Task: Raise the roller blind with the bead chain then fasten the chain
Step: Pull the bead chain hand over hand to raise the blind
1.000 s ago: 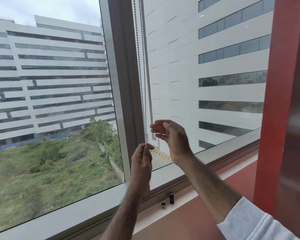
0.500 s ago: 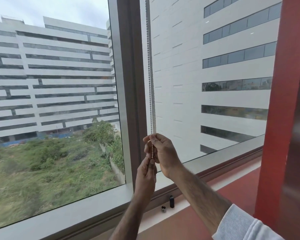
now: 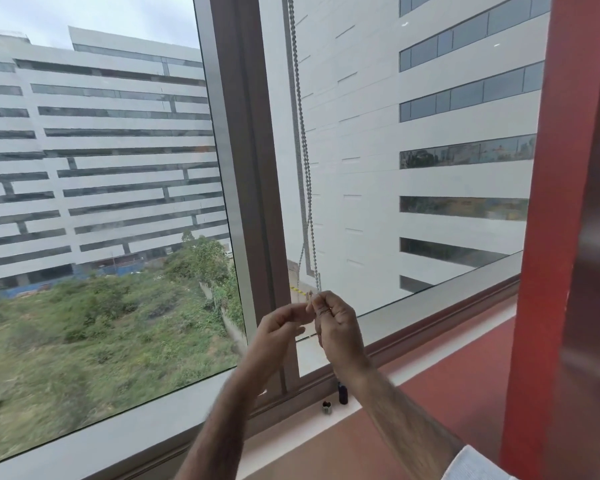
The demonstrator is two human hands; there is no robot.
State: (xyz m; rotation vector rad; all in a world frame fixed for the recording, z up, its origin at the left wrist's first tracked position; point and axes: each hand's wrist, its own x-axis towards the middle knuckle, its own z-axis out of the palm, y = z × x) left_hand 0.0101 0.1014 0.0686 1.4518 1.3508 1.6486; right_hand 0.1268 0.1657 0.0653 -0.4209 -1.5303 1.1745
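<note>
A metal bead chain (image 3: 303, 161) hangs in two strands from above the frame, just right of the brown window mullion (image 3: 253, 174). Its lower end runs down to my two hands, which meet below it. My right hand (image 3: 336, 327) pinches the chain's bottom between thumb and fingers. My left hand (image 3: 278, 327) touches it from the left, fingertips closed on the same end of the chain. The roller blind itself is out of view above the frame.
A small dark bottle (image 3: 342, 393) and a tiny metal piece (image 3: 327, 407) stand on the pale sill (image 3: 291, 427) below my hands. A red column (image 3: 541, 237) rises close on the right. Glass panes fill the wall.
My hands have come together at the chain's bottom end; a second ago the right hand was open and apart. The view has shifted, so the chain sits further right.
</note>
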